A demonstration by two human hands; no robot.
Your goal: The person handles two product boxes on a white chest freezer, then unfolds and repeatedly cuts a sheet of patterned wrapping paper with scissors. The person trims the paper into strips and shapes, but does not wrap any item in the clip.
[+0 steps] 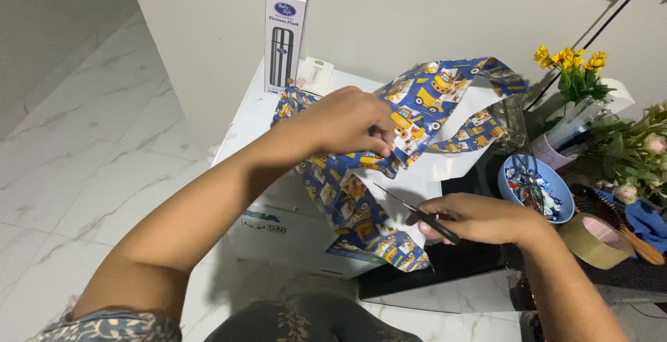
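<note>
My left hand (pixel 347 123) pinches and lifts a fold of blue wrapping paper (pixel 417 99) printed with yellow vehicles, its white underside showing. The paper drapes over a white box (pixel 278 234). My right hand (pixel 479 218) holds a pair of dark scissors (pixel 410 208), the blades pointing left toward the paper's lower edge, close to it.
A tall white flask carton (pixel 285 30) and a small white packet (pixel 315 76) stand at the back of the box. To the right are a blue bowl (pixel 564 206) of small items, a brown tape roll (pixel 594 239), yellow flowers (pixel 573 64), a glass jar (pixel 511 123) and a black surface (pixel 451 262).
</note>
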